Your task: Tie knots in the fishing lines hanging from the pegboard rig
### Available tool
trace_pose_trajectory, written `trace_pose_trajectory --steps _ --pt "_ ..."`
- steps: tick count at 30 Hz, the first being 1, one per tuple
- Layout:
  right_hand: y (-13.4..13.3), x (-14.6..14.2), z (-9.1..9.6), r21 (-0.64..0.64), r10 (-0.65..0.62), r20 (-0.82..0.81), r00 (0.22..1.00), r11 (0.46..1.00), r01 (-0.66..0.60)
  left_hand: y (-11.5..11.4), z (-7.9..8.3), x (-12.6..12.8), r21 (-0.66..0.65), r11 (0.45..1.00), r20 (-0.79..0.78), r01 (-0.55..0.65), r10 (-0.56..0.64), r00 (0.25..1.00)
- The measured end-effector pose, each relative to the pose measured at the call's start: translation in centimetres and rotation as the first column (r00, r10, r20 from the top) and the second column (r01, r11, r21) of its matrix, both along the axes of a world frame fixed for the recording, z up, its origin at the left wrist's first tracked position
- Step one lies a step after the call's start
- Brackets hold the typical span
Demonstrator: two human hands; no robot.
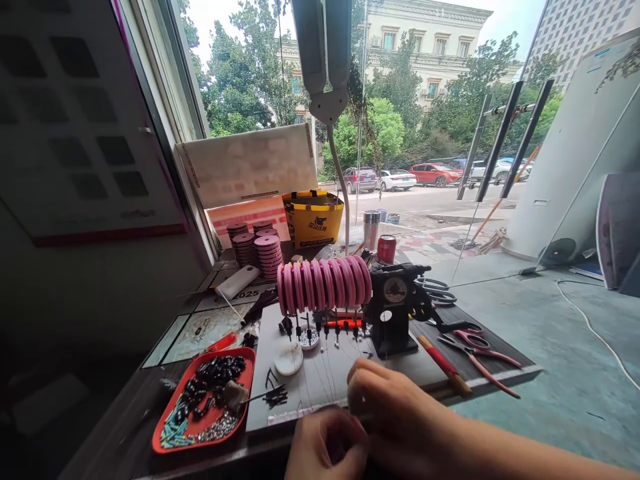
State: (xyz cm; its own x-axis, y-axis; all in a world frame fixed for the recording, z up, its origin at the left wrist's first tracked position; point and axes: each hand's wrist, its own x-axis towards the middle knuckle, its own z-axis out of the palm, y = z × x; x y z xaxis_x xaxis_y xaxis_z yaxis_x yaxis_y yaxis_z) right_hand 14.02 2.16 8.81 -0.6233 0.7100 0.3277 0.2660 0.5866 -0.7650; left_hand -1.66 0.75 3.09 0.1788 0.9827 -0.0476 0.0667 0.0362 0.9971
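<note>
Hands (400, 413) pinch thin lines (325, 380); calendar (247, 294) seemingly reads "2025".

Bright window daylight, dim left edge

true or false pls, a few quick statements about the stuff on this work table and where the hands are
1. A row of pink spools sits side by side beside a black winding machine. True.
2. The red tray lies to the right of the hands. False: it lies to their left, holding black beads and other small parts.
3. Both hands are close together at the near edge of the white board. True: the left hand and right hand meet there; the grip cannot be made out.
4. The right hand holds the red-handled scissors. False: they lie on the table, apart from it.
5. A yellow bag stands behind the spools. True.
</note>
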Motion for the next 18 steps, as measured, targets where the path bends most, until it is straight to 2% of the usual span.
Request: trace_pose_trajectory --steps 1,2,3,5,6,8,10,12,15,18 --pt "-0.3 0.5 -0.3 0.219 0.028 0.116 0.993 0.974 -0.053 0.4 0.5 -0.3 -0.276 0.956 0.146 0.100 -0.061 0.987" --pt "-0.6 0.9 -0.8 0.395 0.043 0.211 0.977 0.910 -0.125 0.8 0.9 -0.4 -0.399 0.903 0.225 0.157 -0.070 0.972" --pt "-0.8 1.2 -1.3 0.534 0.039 0.281 0.959 0.824 -0.189 1.1 1.1 -0.4 -0.488 0.848 0.283 0.206 -0.069 0.956" --pt "-0.9 1.6 -2.4 0.718 -0.010 0.322 0.947 0.654 -0.238 1.5 1.3 -0.2 -0.537 0.809 0.322 0.240 -0.066 0.945" --pt "-0.8 1.6 -2.9 0.772 -0.028 0.304 0.952 0.593 -0.229 1.5 1.4 -0.1 -0.550 0.796 0.336 0.254 -0.067 0.939" --pt "-0.8 1.4 -3.7 0.834 -0.049 0.267 0.962 0.512 -0.206 1.3 1.6 0.2 -0.551 0.792 0.357 0.262 -0.059 0.932" --pt "-0.7 1.2 -4.2 0.858 -0.065 0.233 0.970 0.483 -0.173 1.1 1.7 0.4 -0.537 0.803 0.363 0.257 -0.055 0.930" --pt "-0.7 0.9 -4.6 0.853 -0.072 0.250 0.966 0.489 -0.184 0.8 1.9 0.4 -0.515 0.819 0.356 0.253 -0.064 0.932" --pt "-0.5 0.4 -5.2 0.821 -0.046 0.258 0.965 0.537 -0.194 0.8 2.2 0.1 -0.451 0.861 0.288 0.237 -0.111 0.951" --pt "-0.1 -0.2 -5.5 0.795 -0.018 0.133 0.991 0.599 -0.095 0.9 2.7 -0.5 -0.318 0.927 0.142 0.199 -0.161 0.977"
